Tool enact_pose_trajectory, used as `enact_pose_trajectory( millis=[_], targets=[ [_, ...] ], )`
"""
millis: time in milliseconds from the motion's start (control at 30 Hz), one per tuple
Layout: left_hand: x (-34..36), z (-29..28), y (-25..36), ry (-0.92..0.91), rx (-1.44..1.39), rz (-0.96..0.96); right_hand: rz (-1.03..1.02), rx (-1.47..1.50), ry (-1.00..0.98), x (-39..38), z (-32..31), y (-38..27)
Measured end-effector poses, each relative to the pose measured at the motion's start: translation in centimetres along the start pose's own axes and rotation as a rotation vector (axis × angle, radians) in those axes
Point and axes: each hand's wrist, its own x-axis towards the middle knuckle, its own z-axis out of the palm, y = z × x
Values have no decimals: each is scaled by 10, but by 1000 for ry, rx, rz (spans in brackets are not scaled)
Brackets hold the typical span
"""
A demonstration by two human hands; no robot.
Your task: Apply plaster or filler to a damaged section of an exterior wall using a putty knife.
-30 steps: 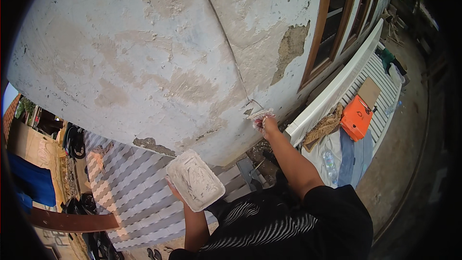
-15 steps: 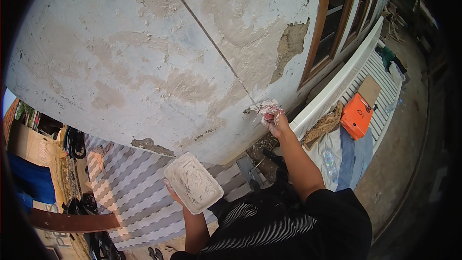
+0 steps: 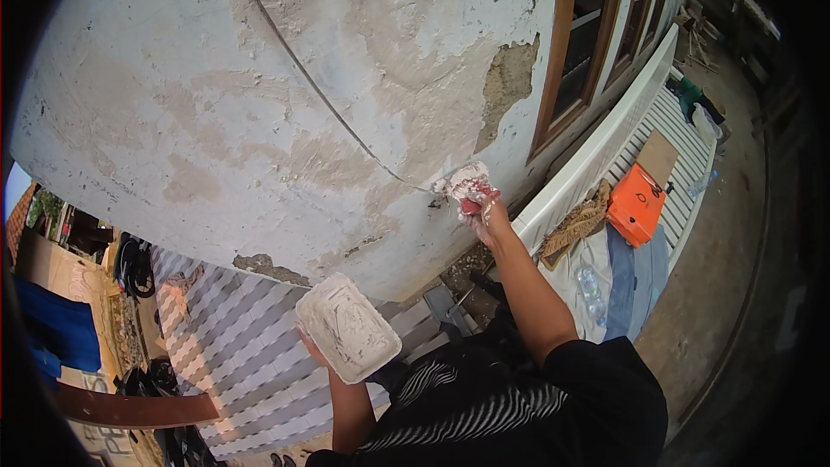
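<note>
My left hand [image 3: 313, 348] grips the side of a shallow white tray [image 3: 348, 329], whose inside is smeared with off-white putty. My right hand [image 3: 484, 214], dabbed with white, is closed on a red-handled tool [image 3: 469, 190] caked in putty. The blade shape is hidden under that coating. This tool meets the lower part of a peeling white wall [image 3: 285, 121] with beige filled patches. Across the wall a thin dark cord [image 3: 322, 95] slants down to the tool; whether it is fixed there I cannot tell.
Brown-framed windows [image 3: 577, 43] stand at the right. Below them a ribbed white panel [image 3: 644, 121] carries an orange bag [image 3: 637, 205], a plastic bottle [image 3: 590, 287] and cloths. Grey-striped sheeting [image 3: 251, 346] lies at lower left, near a curved brown beam [image 3: 138, 404].
My right hand and the tool have shifted slightly left along the wall. The cord, straight before, now sags in a curve, its upper part further left. The tray stays in my left hand.
</note>
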Motion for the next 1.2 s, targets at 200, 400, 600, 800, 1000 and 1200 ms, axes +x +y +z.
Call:
enact_pose_trajectory(
  millis=[200,400,600,800,1000,1200],
  targets=[
    [8,1,-5,-38,5,-14,213,-212,81,-3,-38,41],
    [-3,1,3,56,16,47,222,-191,121,18,-5,70],
    [-3,-5,5,38,-3,61,-16,-545,266,14,41,94],
    [7,-12,0,73,-14,31,-232,-983,75,-26,55,118],
    [6,-7,0,-8,6,-28,-141,-833,271,-12,-13,108],
    [4,-28,4,44,16,7,-164,-1112,410,5,41,89]
  ],
)
